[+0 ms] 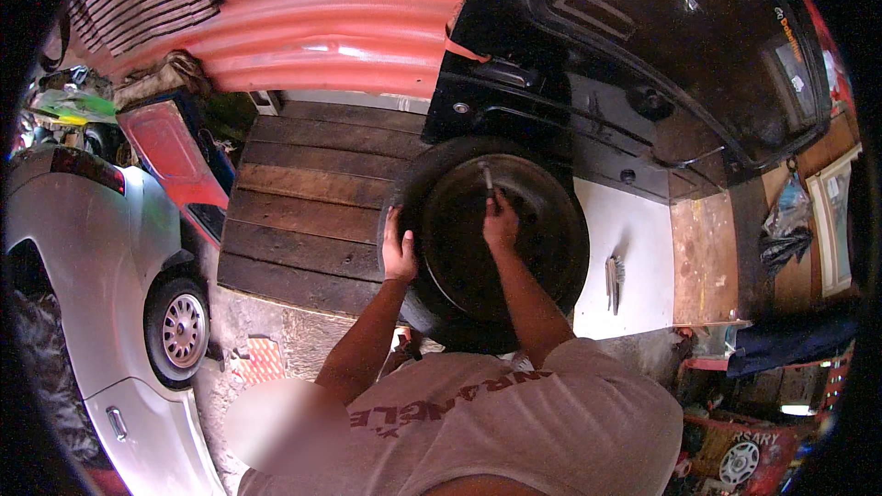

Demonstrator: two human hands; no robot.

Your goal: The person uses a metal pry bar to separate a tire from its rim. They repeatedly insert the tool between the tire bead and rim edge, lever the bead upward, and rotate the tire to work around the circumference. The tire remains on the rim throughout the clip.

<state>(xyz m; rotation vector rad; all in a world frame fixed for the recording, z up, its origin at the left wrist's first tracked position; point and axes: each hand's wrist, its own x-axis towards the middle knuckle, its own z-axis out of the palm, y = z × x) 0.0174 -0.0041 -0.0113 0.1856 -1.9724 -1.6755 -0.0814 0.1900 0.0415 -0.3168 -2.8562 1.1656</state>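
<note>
A large black tyre [571, 220] with a dark round wheel [459, 239] inside it lies in front of me, partly over a wooden plank surface. My left hand [399, 255] rests against the tyre's left side, fingers stretched out and thumb apart. Over the wheel, my right hand [501, 223] is closed around a slim hand tool [488, 176]. Its pale, metal-looking end points away from me toward the wheel's far side; I cannot tell the tool's exact kind, nor whether its tip touches the wheel.
Dark planks [303, 211] extend left of the tyre. A brush-like tool [615, 283] lies on the white panel [643, 239] at right. A black vehicle door panel [514, 28] and red corrugated sheet [340, 9] stand beyond. A silver car [101, 248] is at left.
</note>
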